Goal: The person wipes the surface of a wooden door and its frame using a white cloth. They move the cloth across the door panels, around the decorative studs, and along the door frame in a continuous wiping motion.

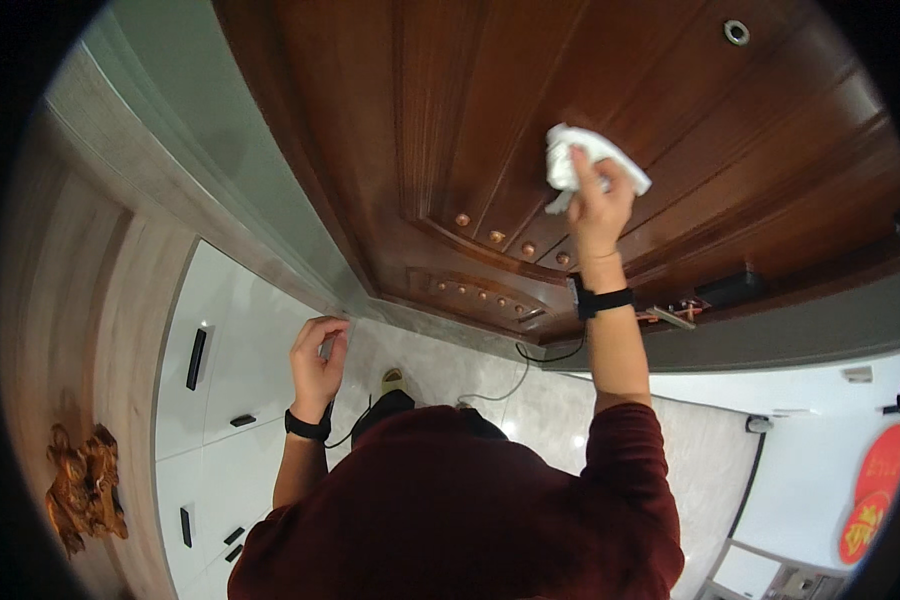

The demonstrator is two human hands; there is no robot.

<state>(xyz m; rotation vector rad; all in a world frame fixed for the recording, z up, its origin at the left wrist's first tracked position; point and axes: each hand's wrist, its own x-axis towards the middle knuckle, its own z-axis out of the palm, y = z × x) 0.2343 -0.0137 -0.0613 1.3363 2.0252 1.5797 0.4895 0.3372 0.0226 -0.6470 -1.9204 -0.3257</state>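
A white cabinet (245, 345) stands left of the left hand (315, 372), whose fingers curl loosely, a narrow gap left to the thumb. Copper-coloured studs (528, 248) sit left of and below the right fingers. A white wipe, (597, 145) cloth or paper, I can't tell which, is pinched in the right hand (601, 208), against the brown panelled door (530, 70). A metal ring (736, 32) lies above and right of those fingers.

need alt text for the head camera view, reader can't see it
A person's right hand holds a crumpled white cloth or tissue against a reddish-brown panelled wooden door. The left hand hangs loosely curled near flat white cabinets with black bar handles.
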